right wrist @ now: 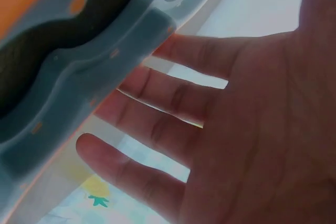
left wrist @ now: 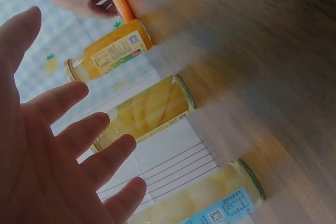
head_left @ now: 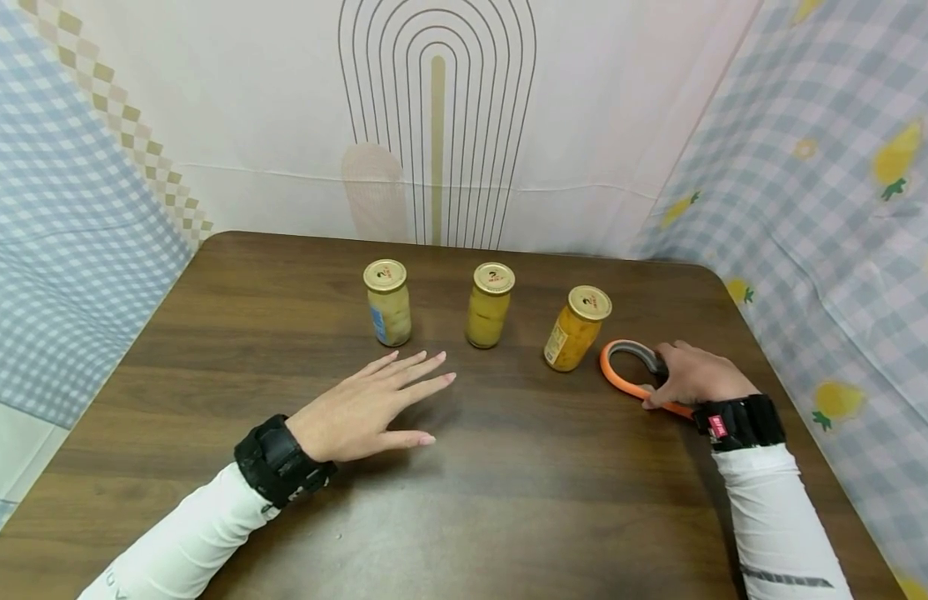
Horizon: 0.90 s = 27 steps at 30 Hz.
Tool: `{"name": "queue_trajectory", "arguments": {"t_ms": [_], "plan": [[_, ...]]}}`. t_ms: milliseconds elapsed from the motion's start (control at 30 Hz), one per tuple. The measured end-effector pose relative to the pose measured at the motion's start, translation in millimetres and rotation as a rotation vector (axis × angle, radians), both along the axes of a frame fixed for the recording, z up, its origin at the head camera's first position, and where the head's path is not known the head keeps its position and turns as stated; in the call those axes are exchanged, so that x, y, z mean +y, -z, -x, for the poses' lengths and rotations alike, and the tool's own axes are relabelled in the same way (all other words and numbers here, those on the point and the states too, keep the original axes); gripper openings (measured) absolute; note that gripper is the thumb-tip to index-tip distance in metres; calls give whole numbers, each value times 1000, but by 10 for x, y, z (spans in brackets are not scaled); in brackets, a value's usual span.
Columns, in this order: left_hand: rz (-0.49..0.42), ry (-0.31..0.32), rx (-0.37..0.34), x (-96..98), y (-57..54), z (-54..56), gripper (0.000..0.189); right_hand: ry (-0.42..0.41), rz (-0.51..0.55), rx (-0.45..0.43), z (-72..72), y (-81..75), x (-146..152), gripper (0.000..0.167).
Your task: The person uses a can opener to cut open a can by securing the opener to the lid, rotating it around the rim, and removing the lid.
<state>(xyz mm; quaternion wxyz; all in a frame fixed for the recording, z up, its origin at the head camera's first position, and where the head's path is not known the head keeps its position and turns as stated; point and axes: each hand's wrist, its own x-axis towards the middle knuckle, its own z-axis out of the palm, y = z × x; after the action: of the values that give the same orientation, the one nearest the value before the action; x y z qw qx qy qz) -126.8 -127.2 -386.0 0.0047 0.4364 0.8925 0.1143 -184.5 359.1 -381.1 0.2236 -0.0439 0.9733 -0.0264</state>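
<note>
In the head view, my left hand (head_left: 366, 410) is held with fingers spread, holding nothing, in front of the jars. My right hand (head_left: 700, 375) grips an orange and grey jar opener (head_left: 621, 382) at the right, thumb on the near side and fingers on the far side. The opener's grey wavy inner edge (right wrist: 105, 56) shows close up in the right wrist view. Three glass jars with gold lids stand in a row: a pale one (head_left: 391, 312), a yellow one (head_left: 488, 317) and an orange-yellow one (head_left: 572, 337), which is nearest the opener.
The jars stand on a dark wooden table (head_left: 464, 517). A white patterned cloth (head_left: 269, 117) hangs behind it, with checked cloths at the left (head_left: 59, 208) and right (head_left: 809, 233). The table's right edge runs close to the right hand.
</note>
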Motion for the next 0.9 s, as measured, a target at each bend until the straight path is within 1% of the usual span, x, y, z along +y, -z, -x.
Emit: {"name": "queue_trajectory", "arguments": {"t_ms": [67,233,300,400,600,767,900], "plan": [[-6,1,3,-1,3,0,75,1,1,4,9,6,-8,101],[-3,0,17,-1,14,-5,75,-18,21,36,24,26,-43,69],[2,-2,24,2,17,-5,74,-28,31,50,27,33,-60,64],[5,-2,31,6,18,-3,74,-32,35,65,26,42,-82,71],[11,-2,19,13,15,0,74,0,37,81,17,68,-94,84],[18,-5,11,14,14,1,74,1,57,106,8,62,-82,85],[17,-8,-2,8,25,2,75,-3,78,116,8,50,-62,82]]}}
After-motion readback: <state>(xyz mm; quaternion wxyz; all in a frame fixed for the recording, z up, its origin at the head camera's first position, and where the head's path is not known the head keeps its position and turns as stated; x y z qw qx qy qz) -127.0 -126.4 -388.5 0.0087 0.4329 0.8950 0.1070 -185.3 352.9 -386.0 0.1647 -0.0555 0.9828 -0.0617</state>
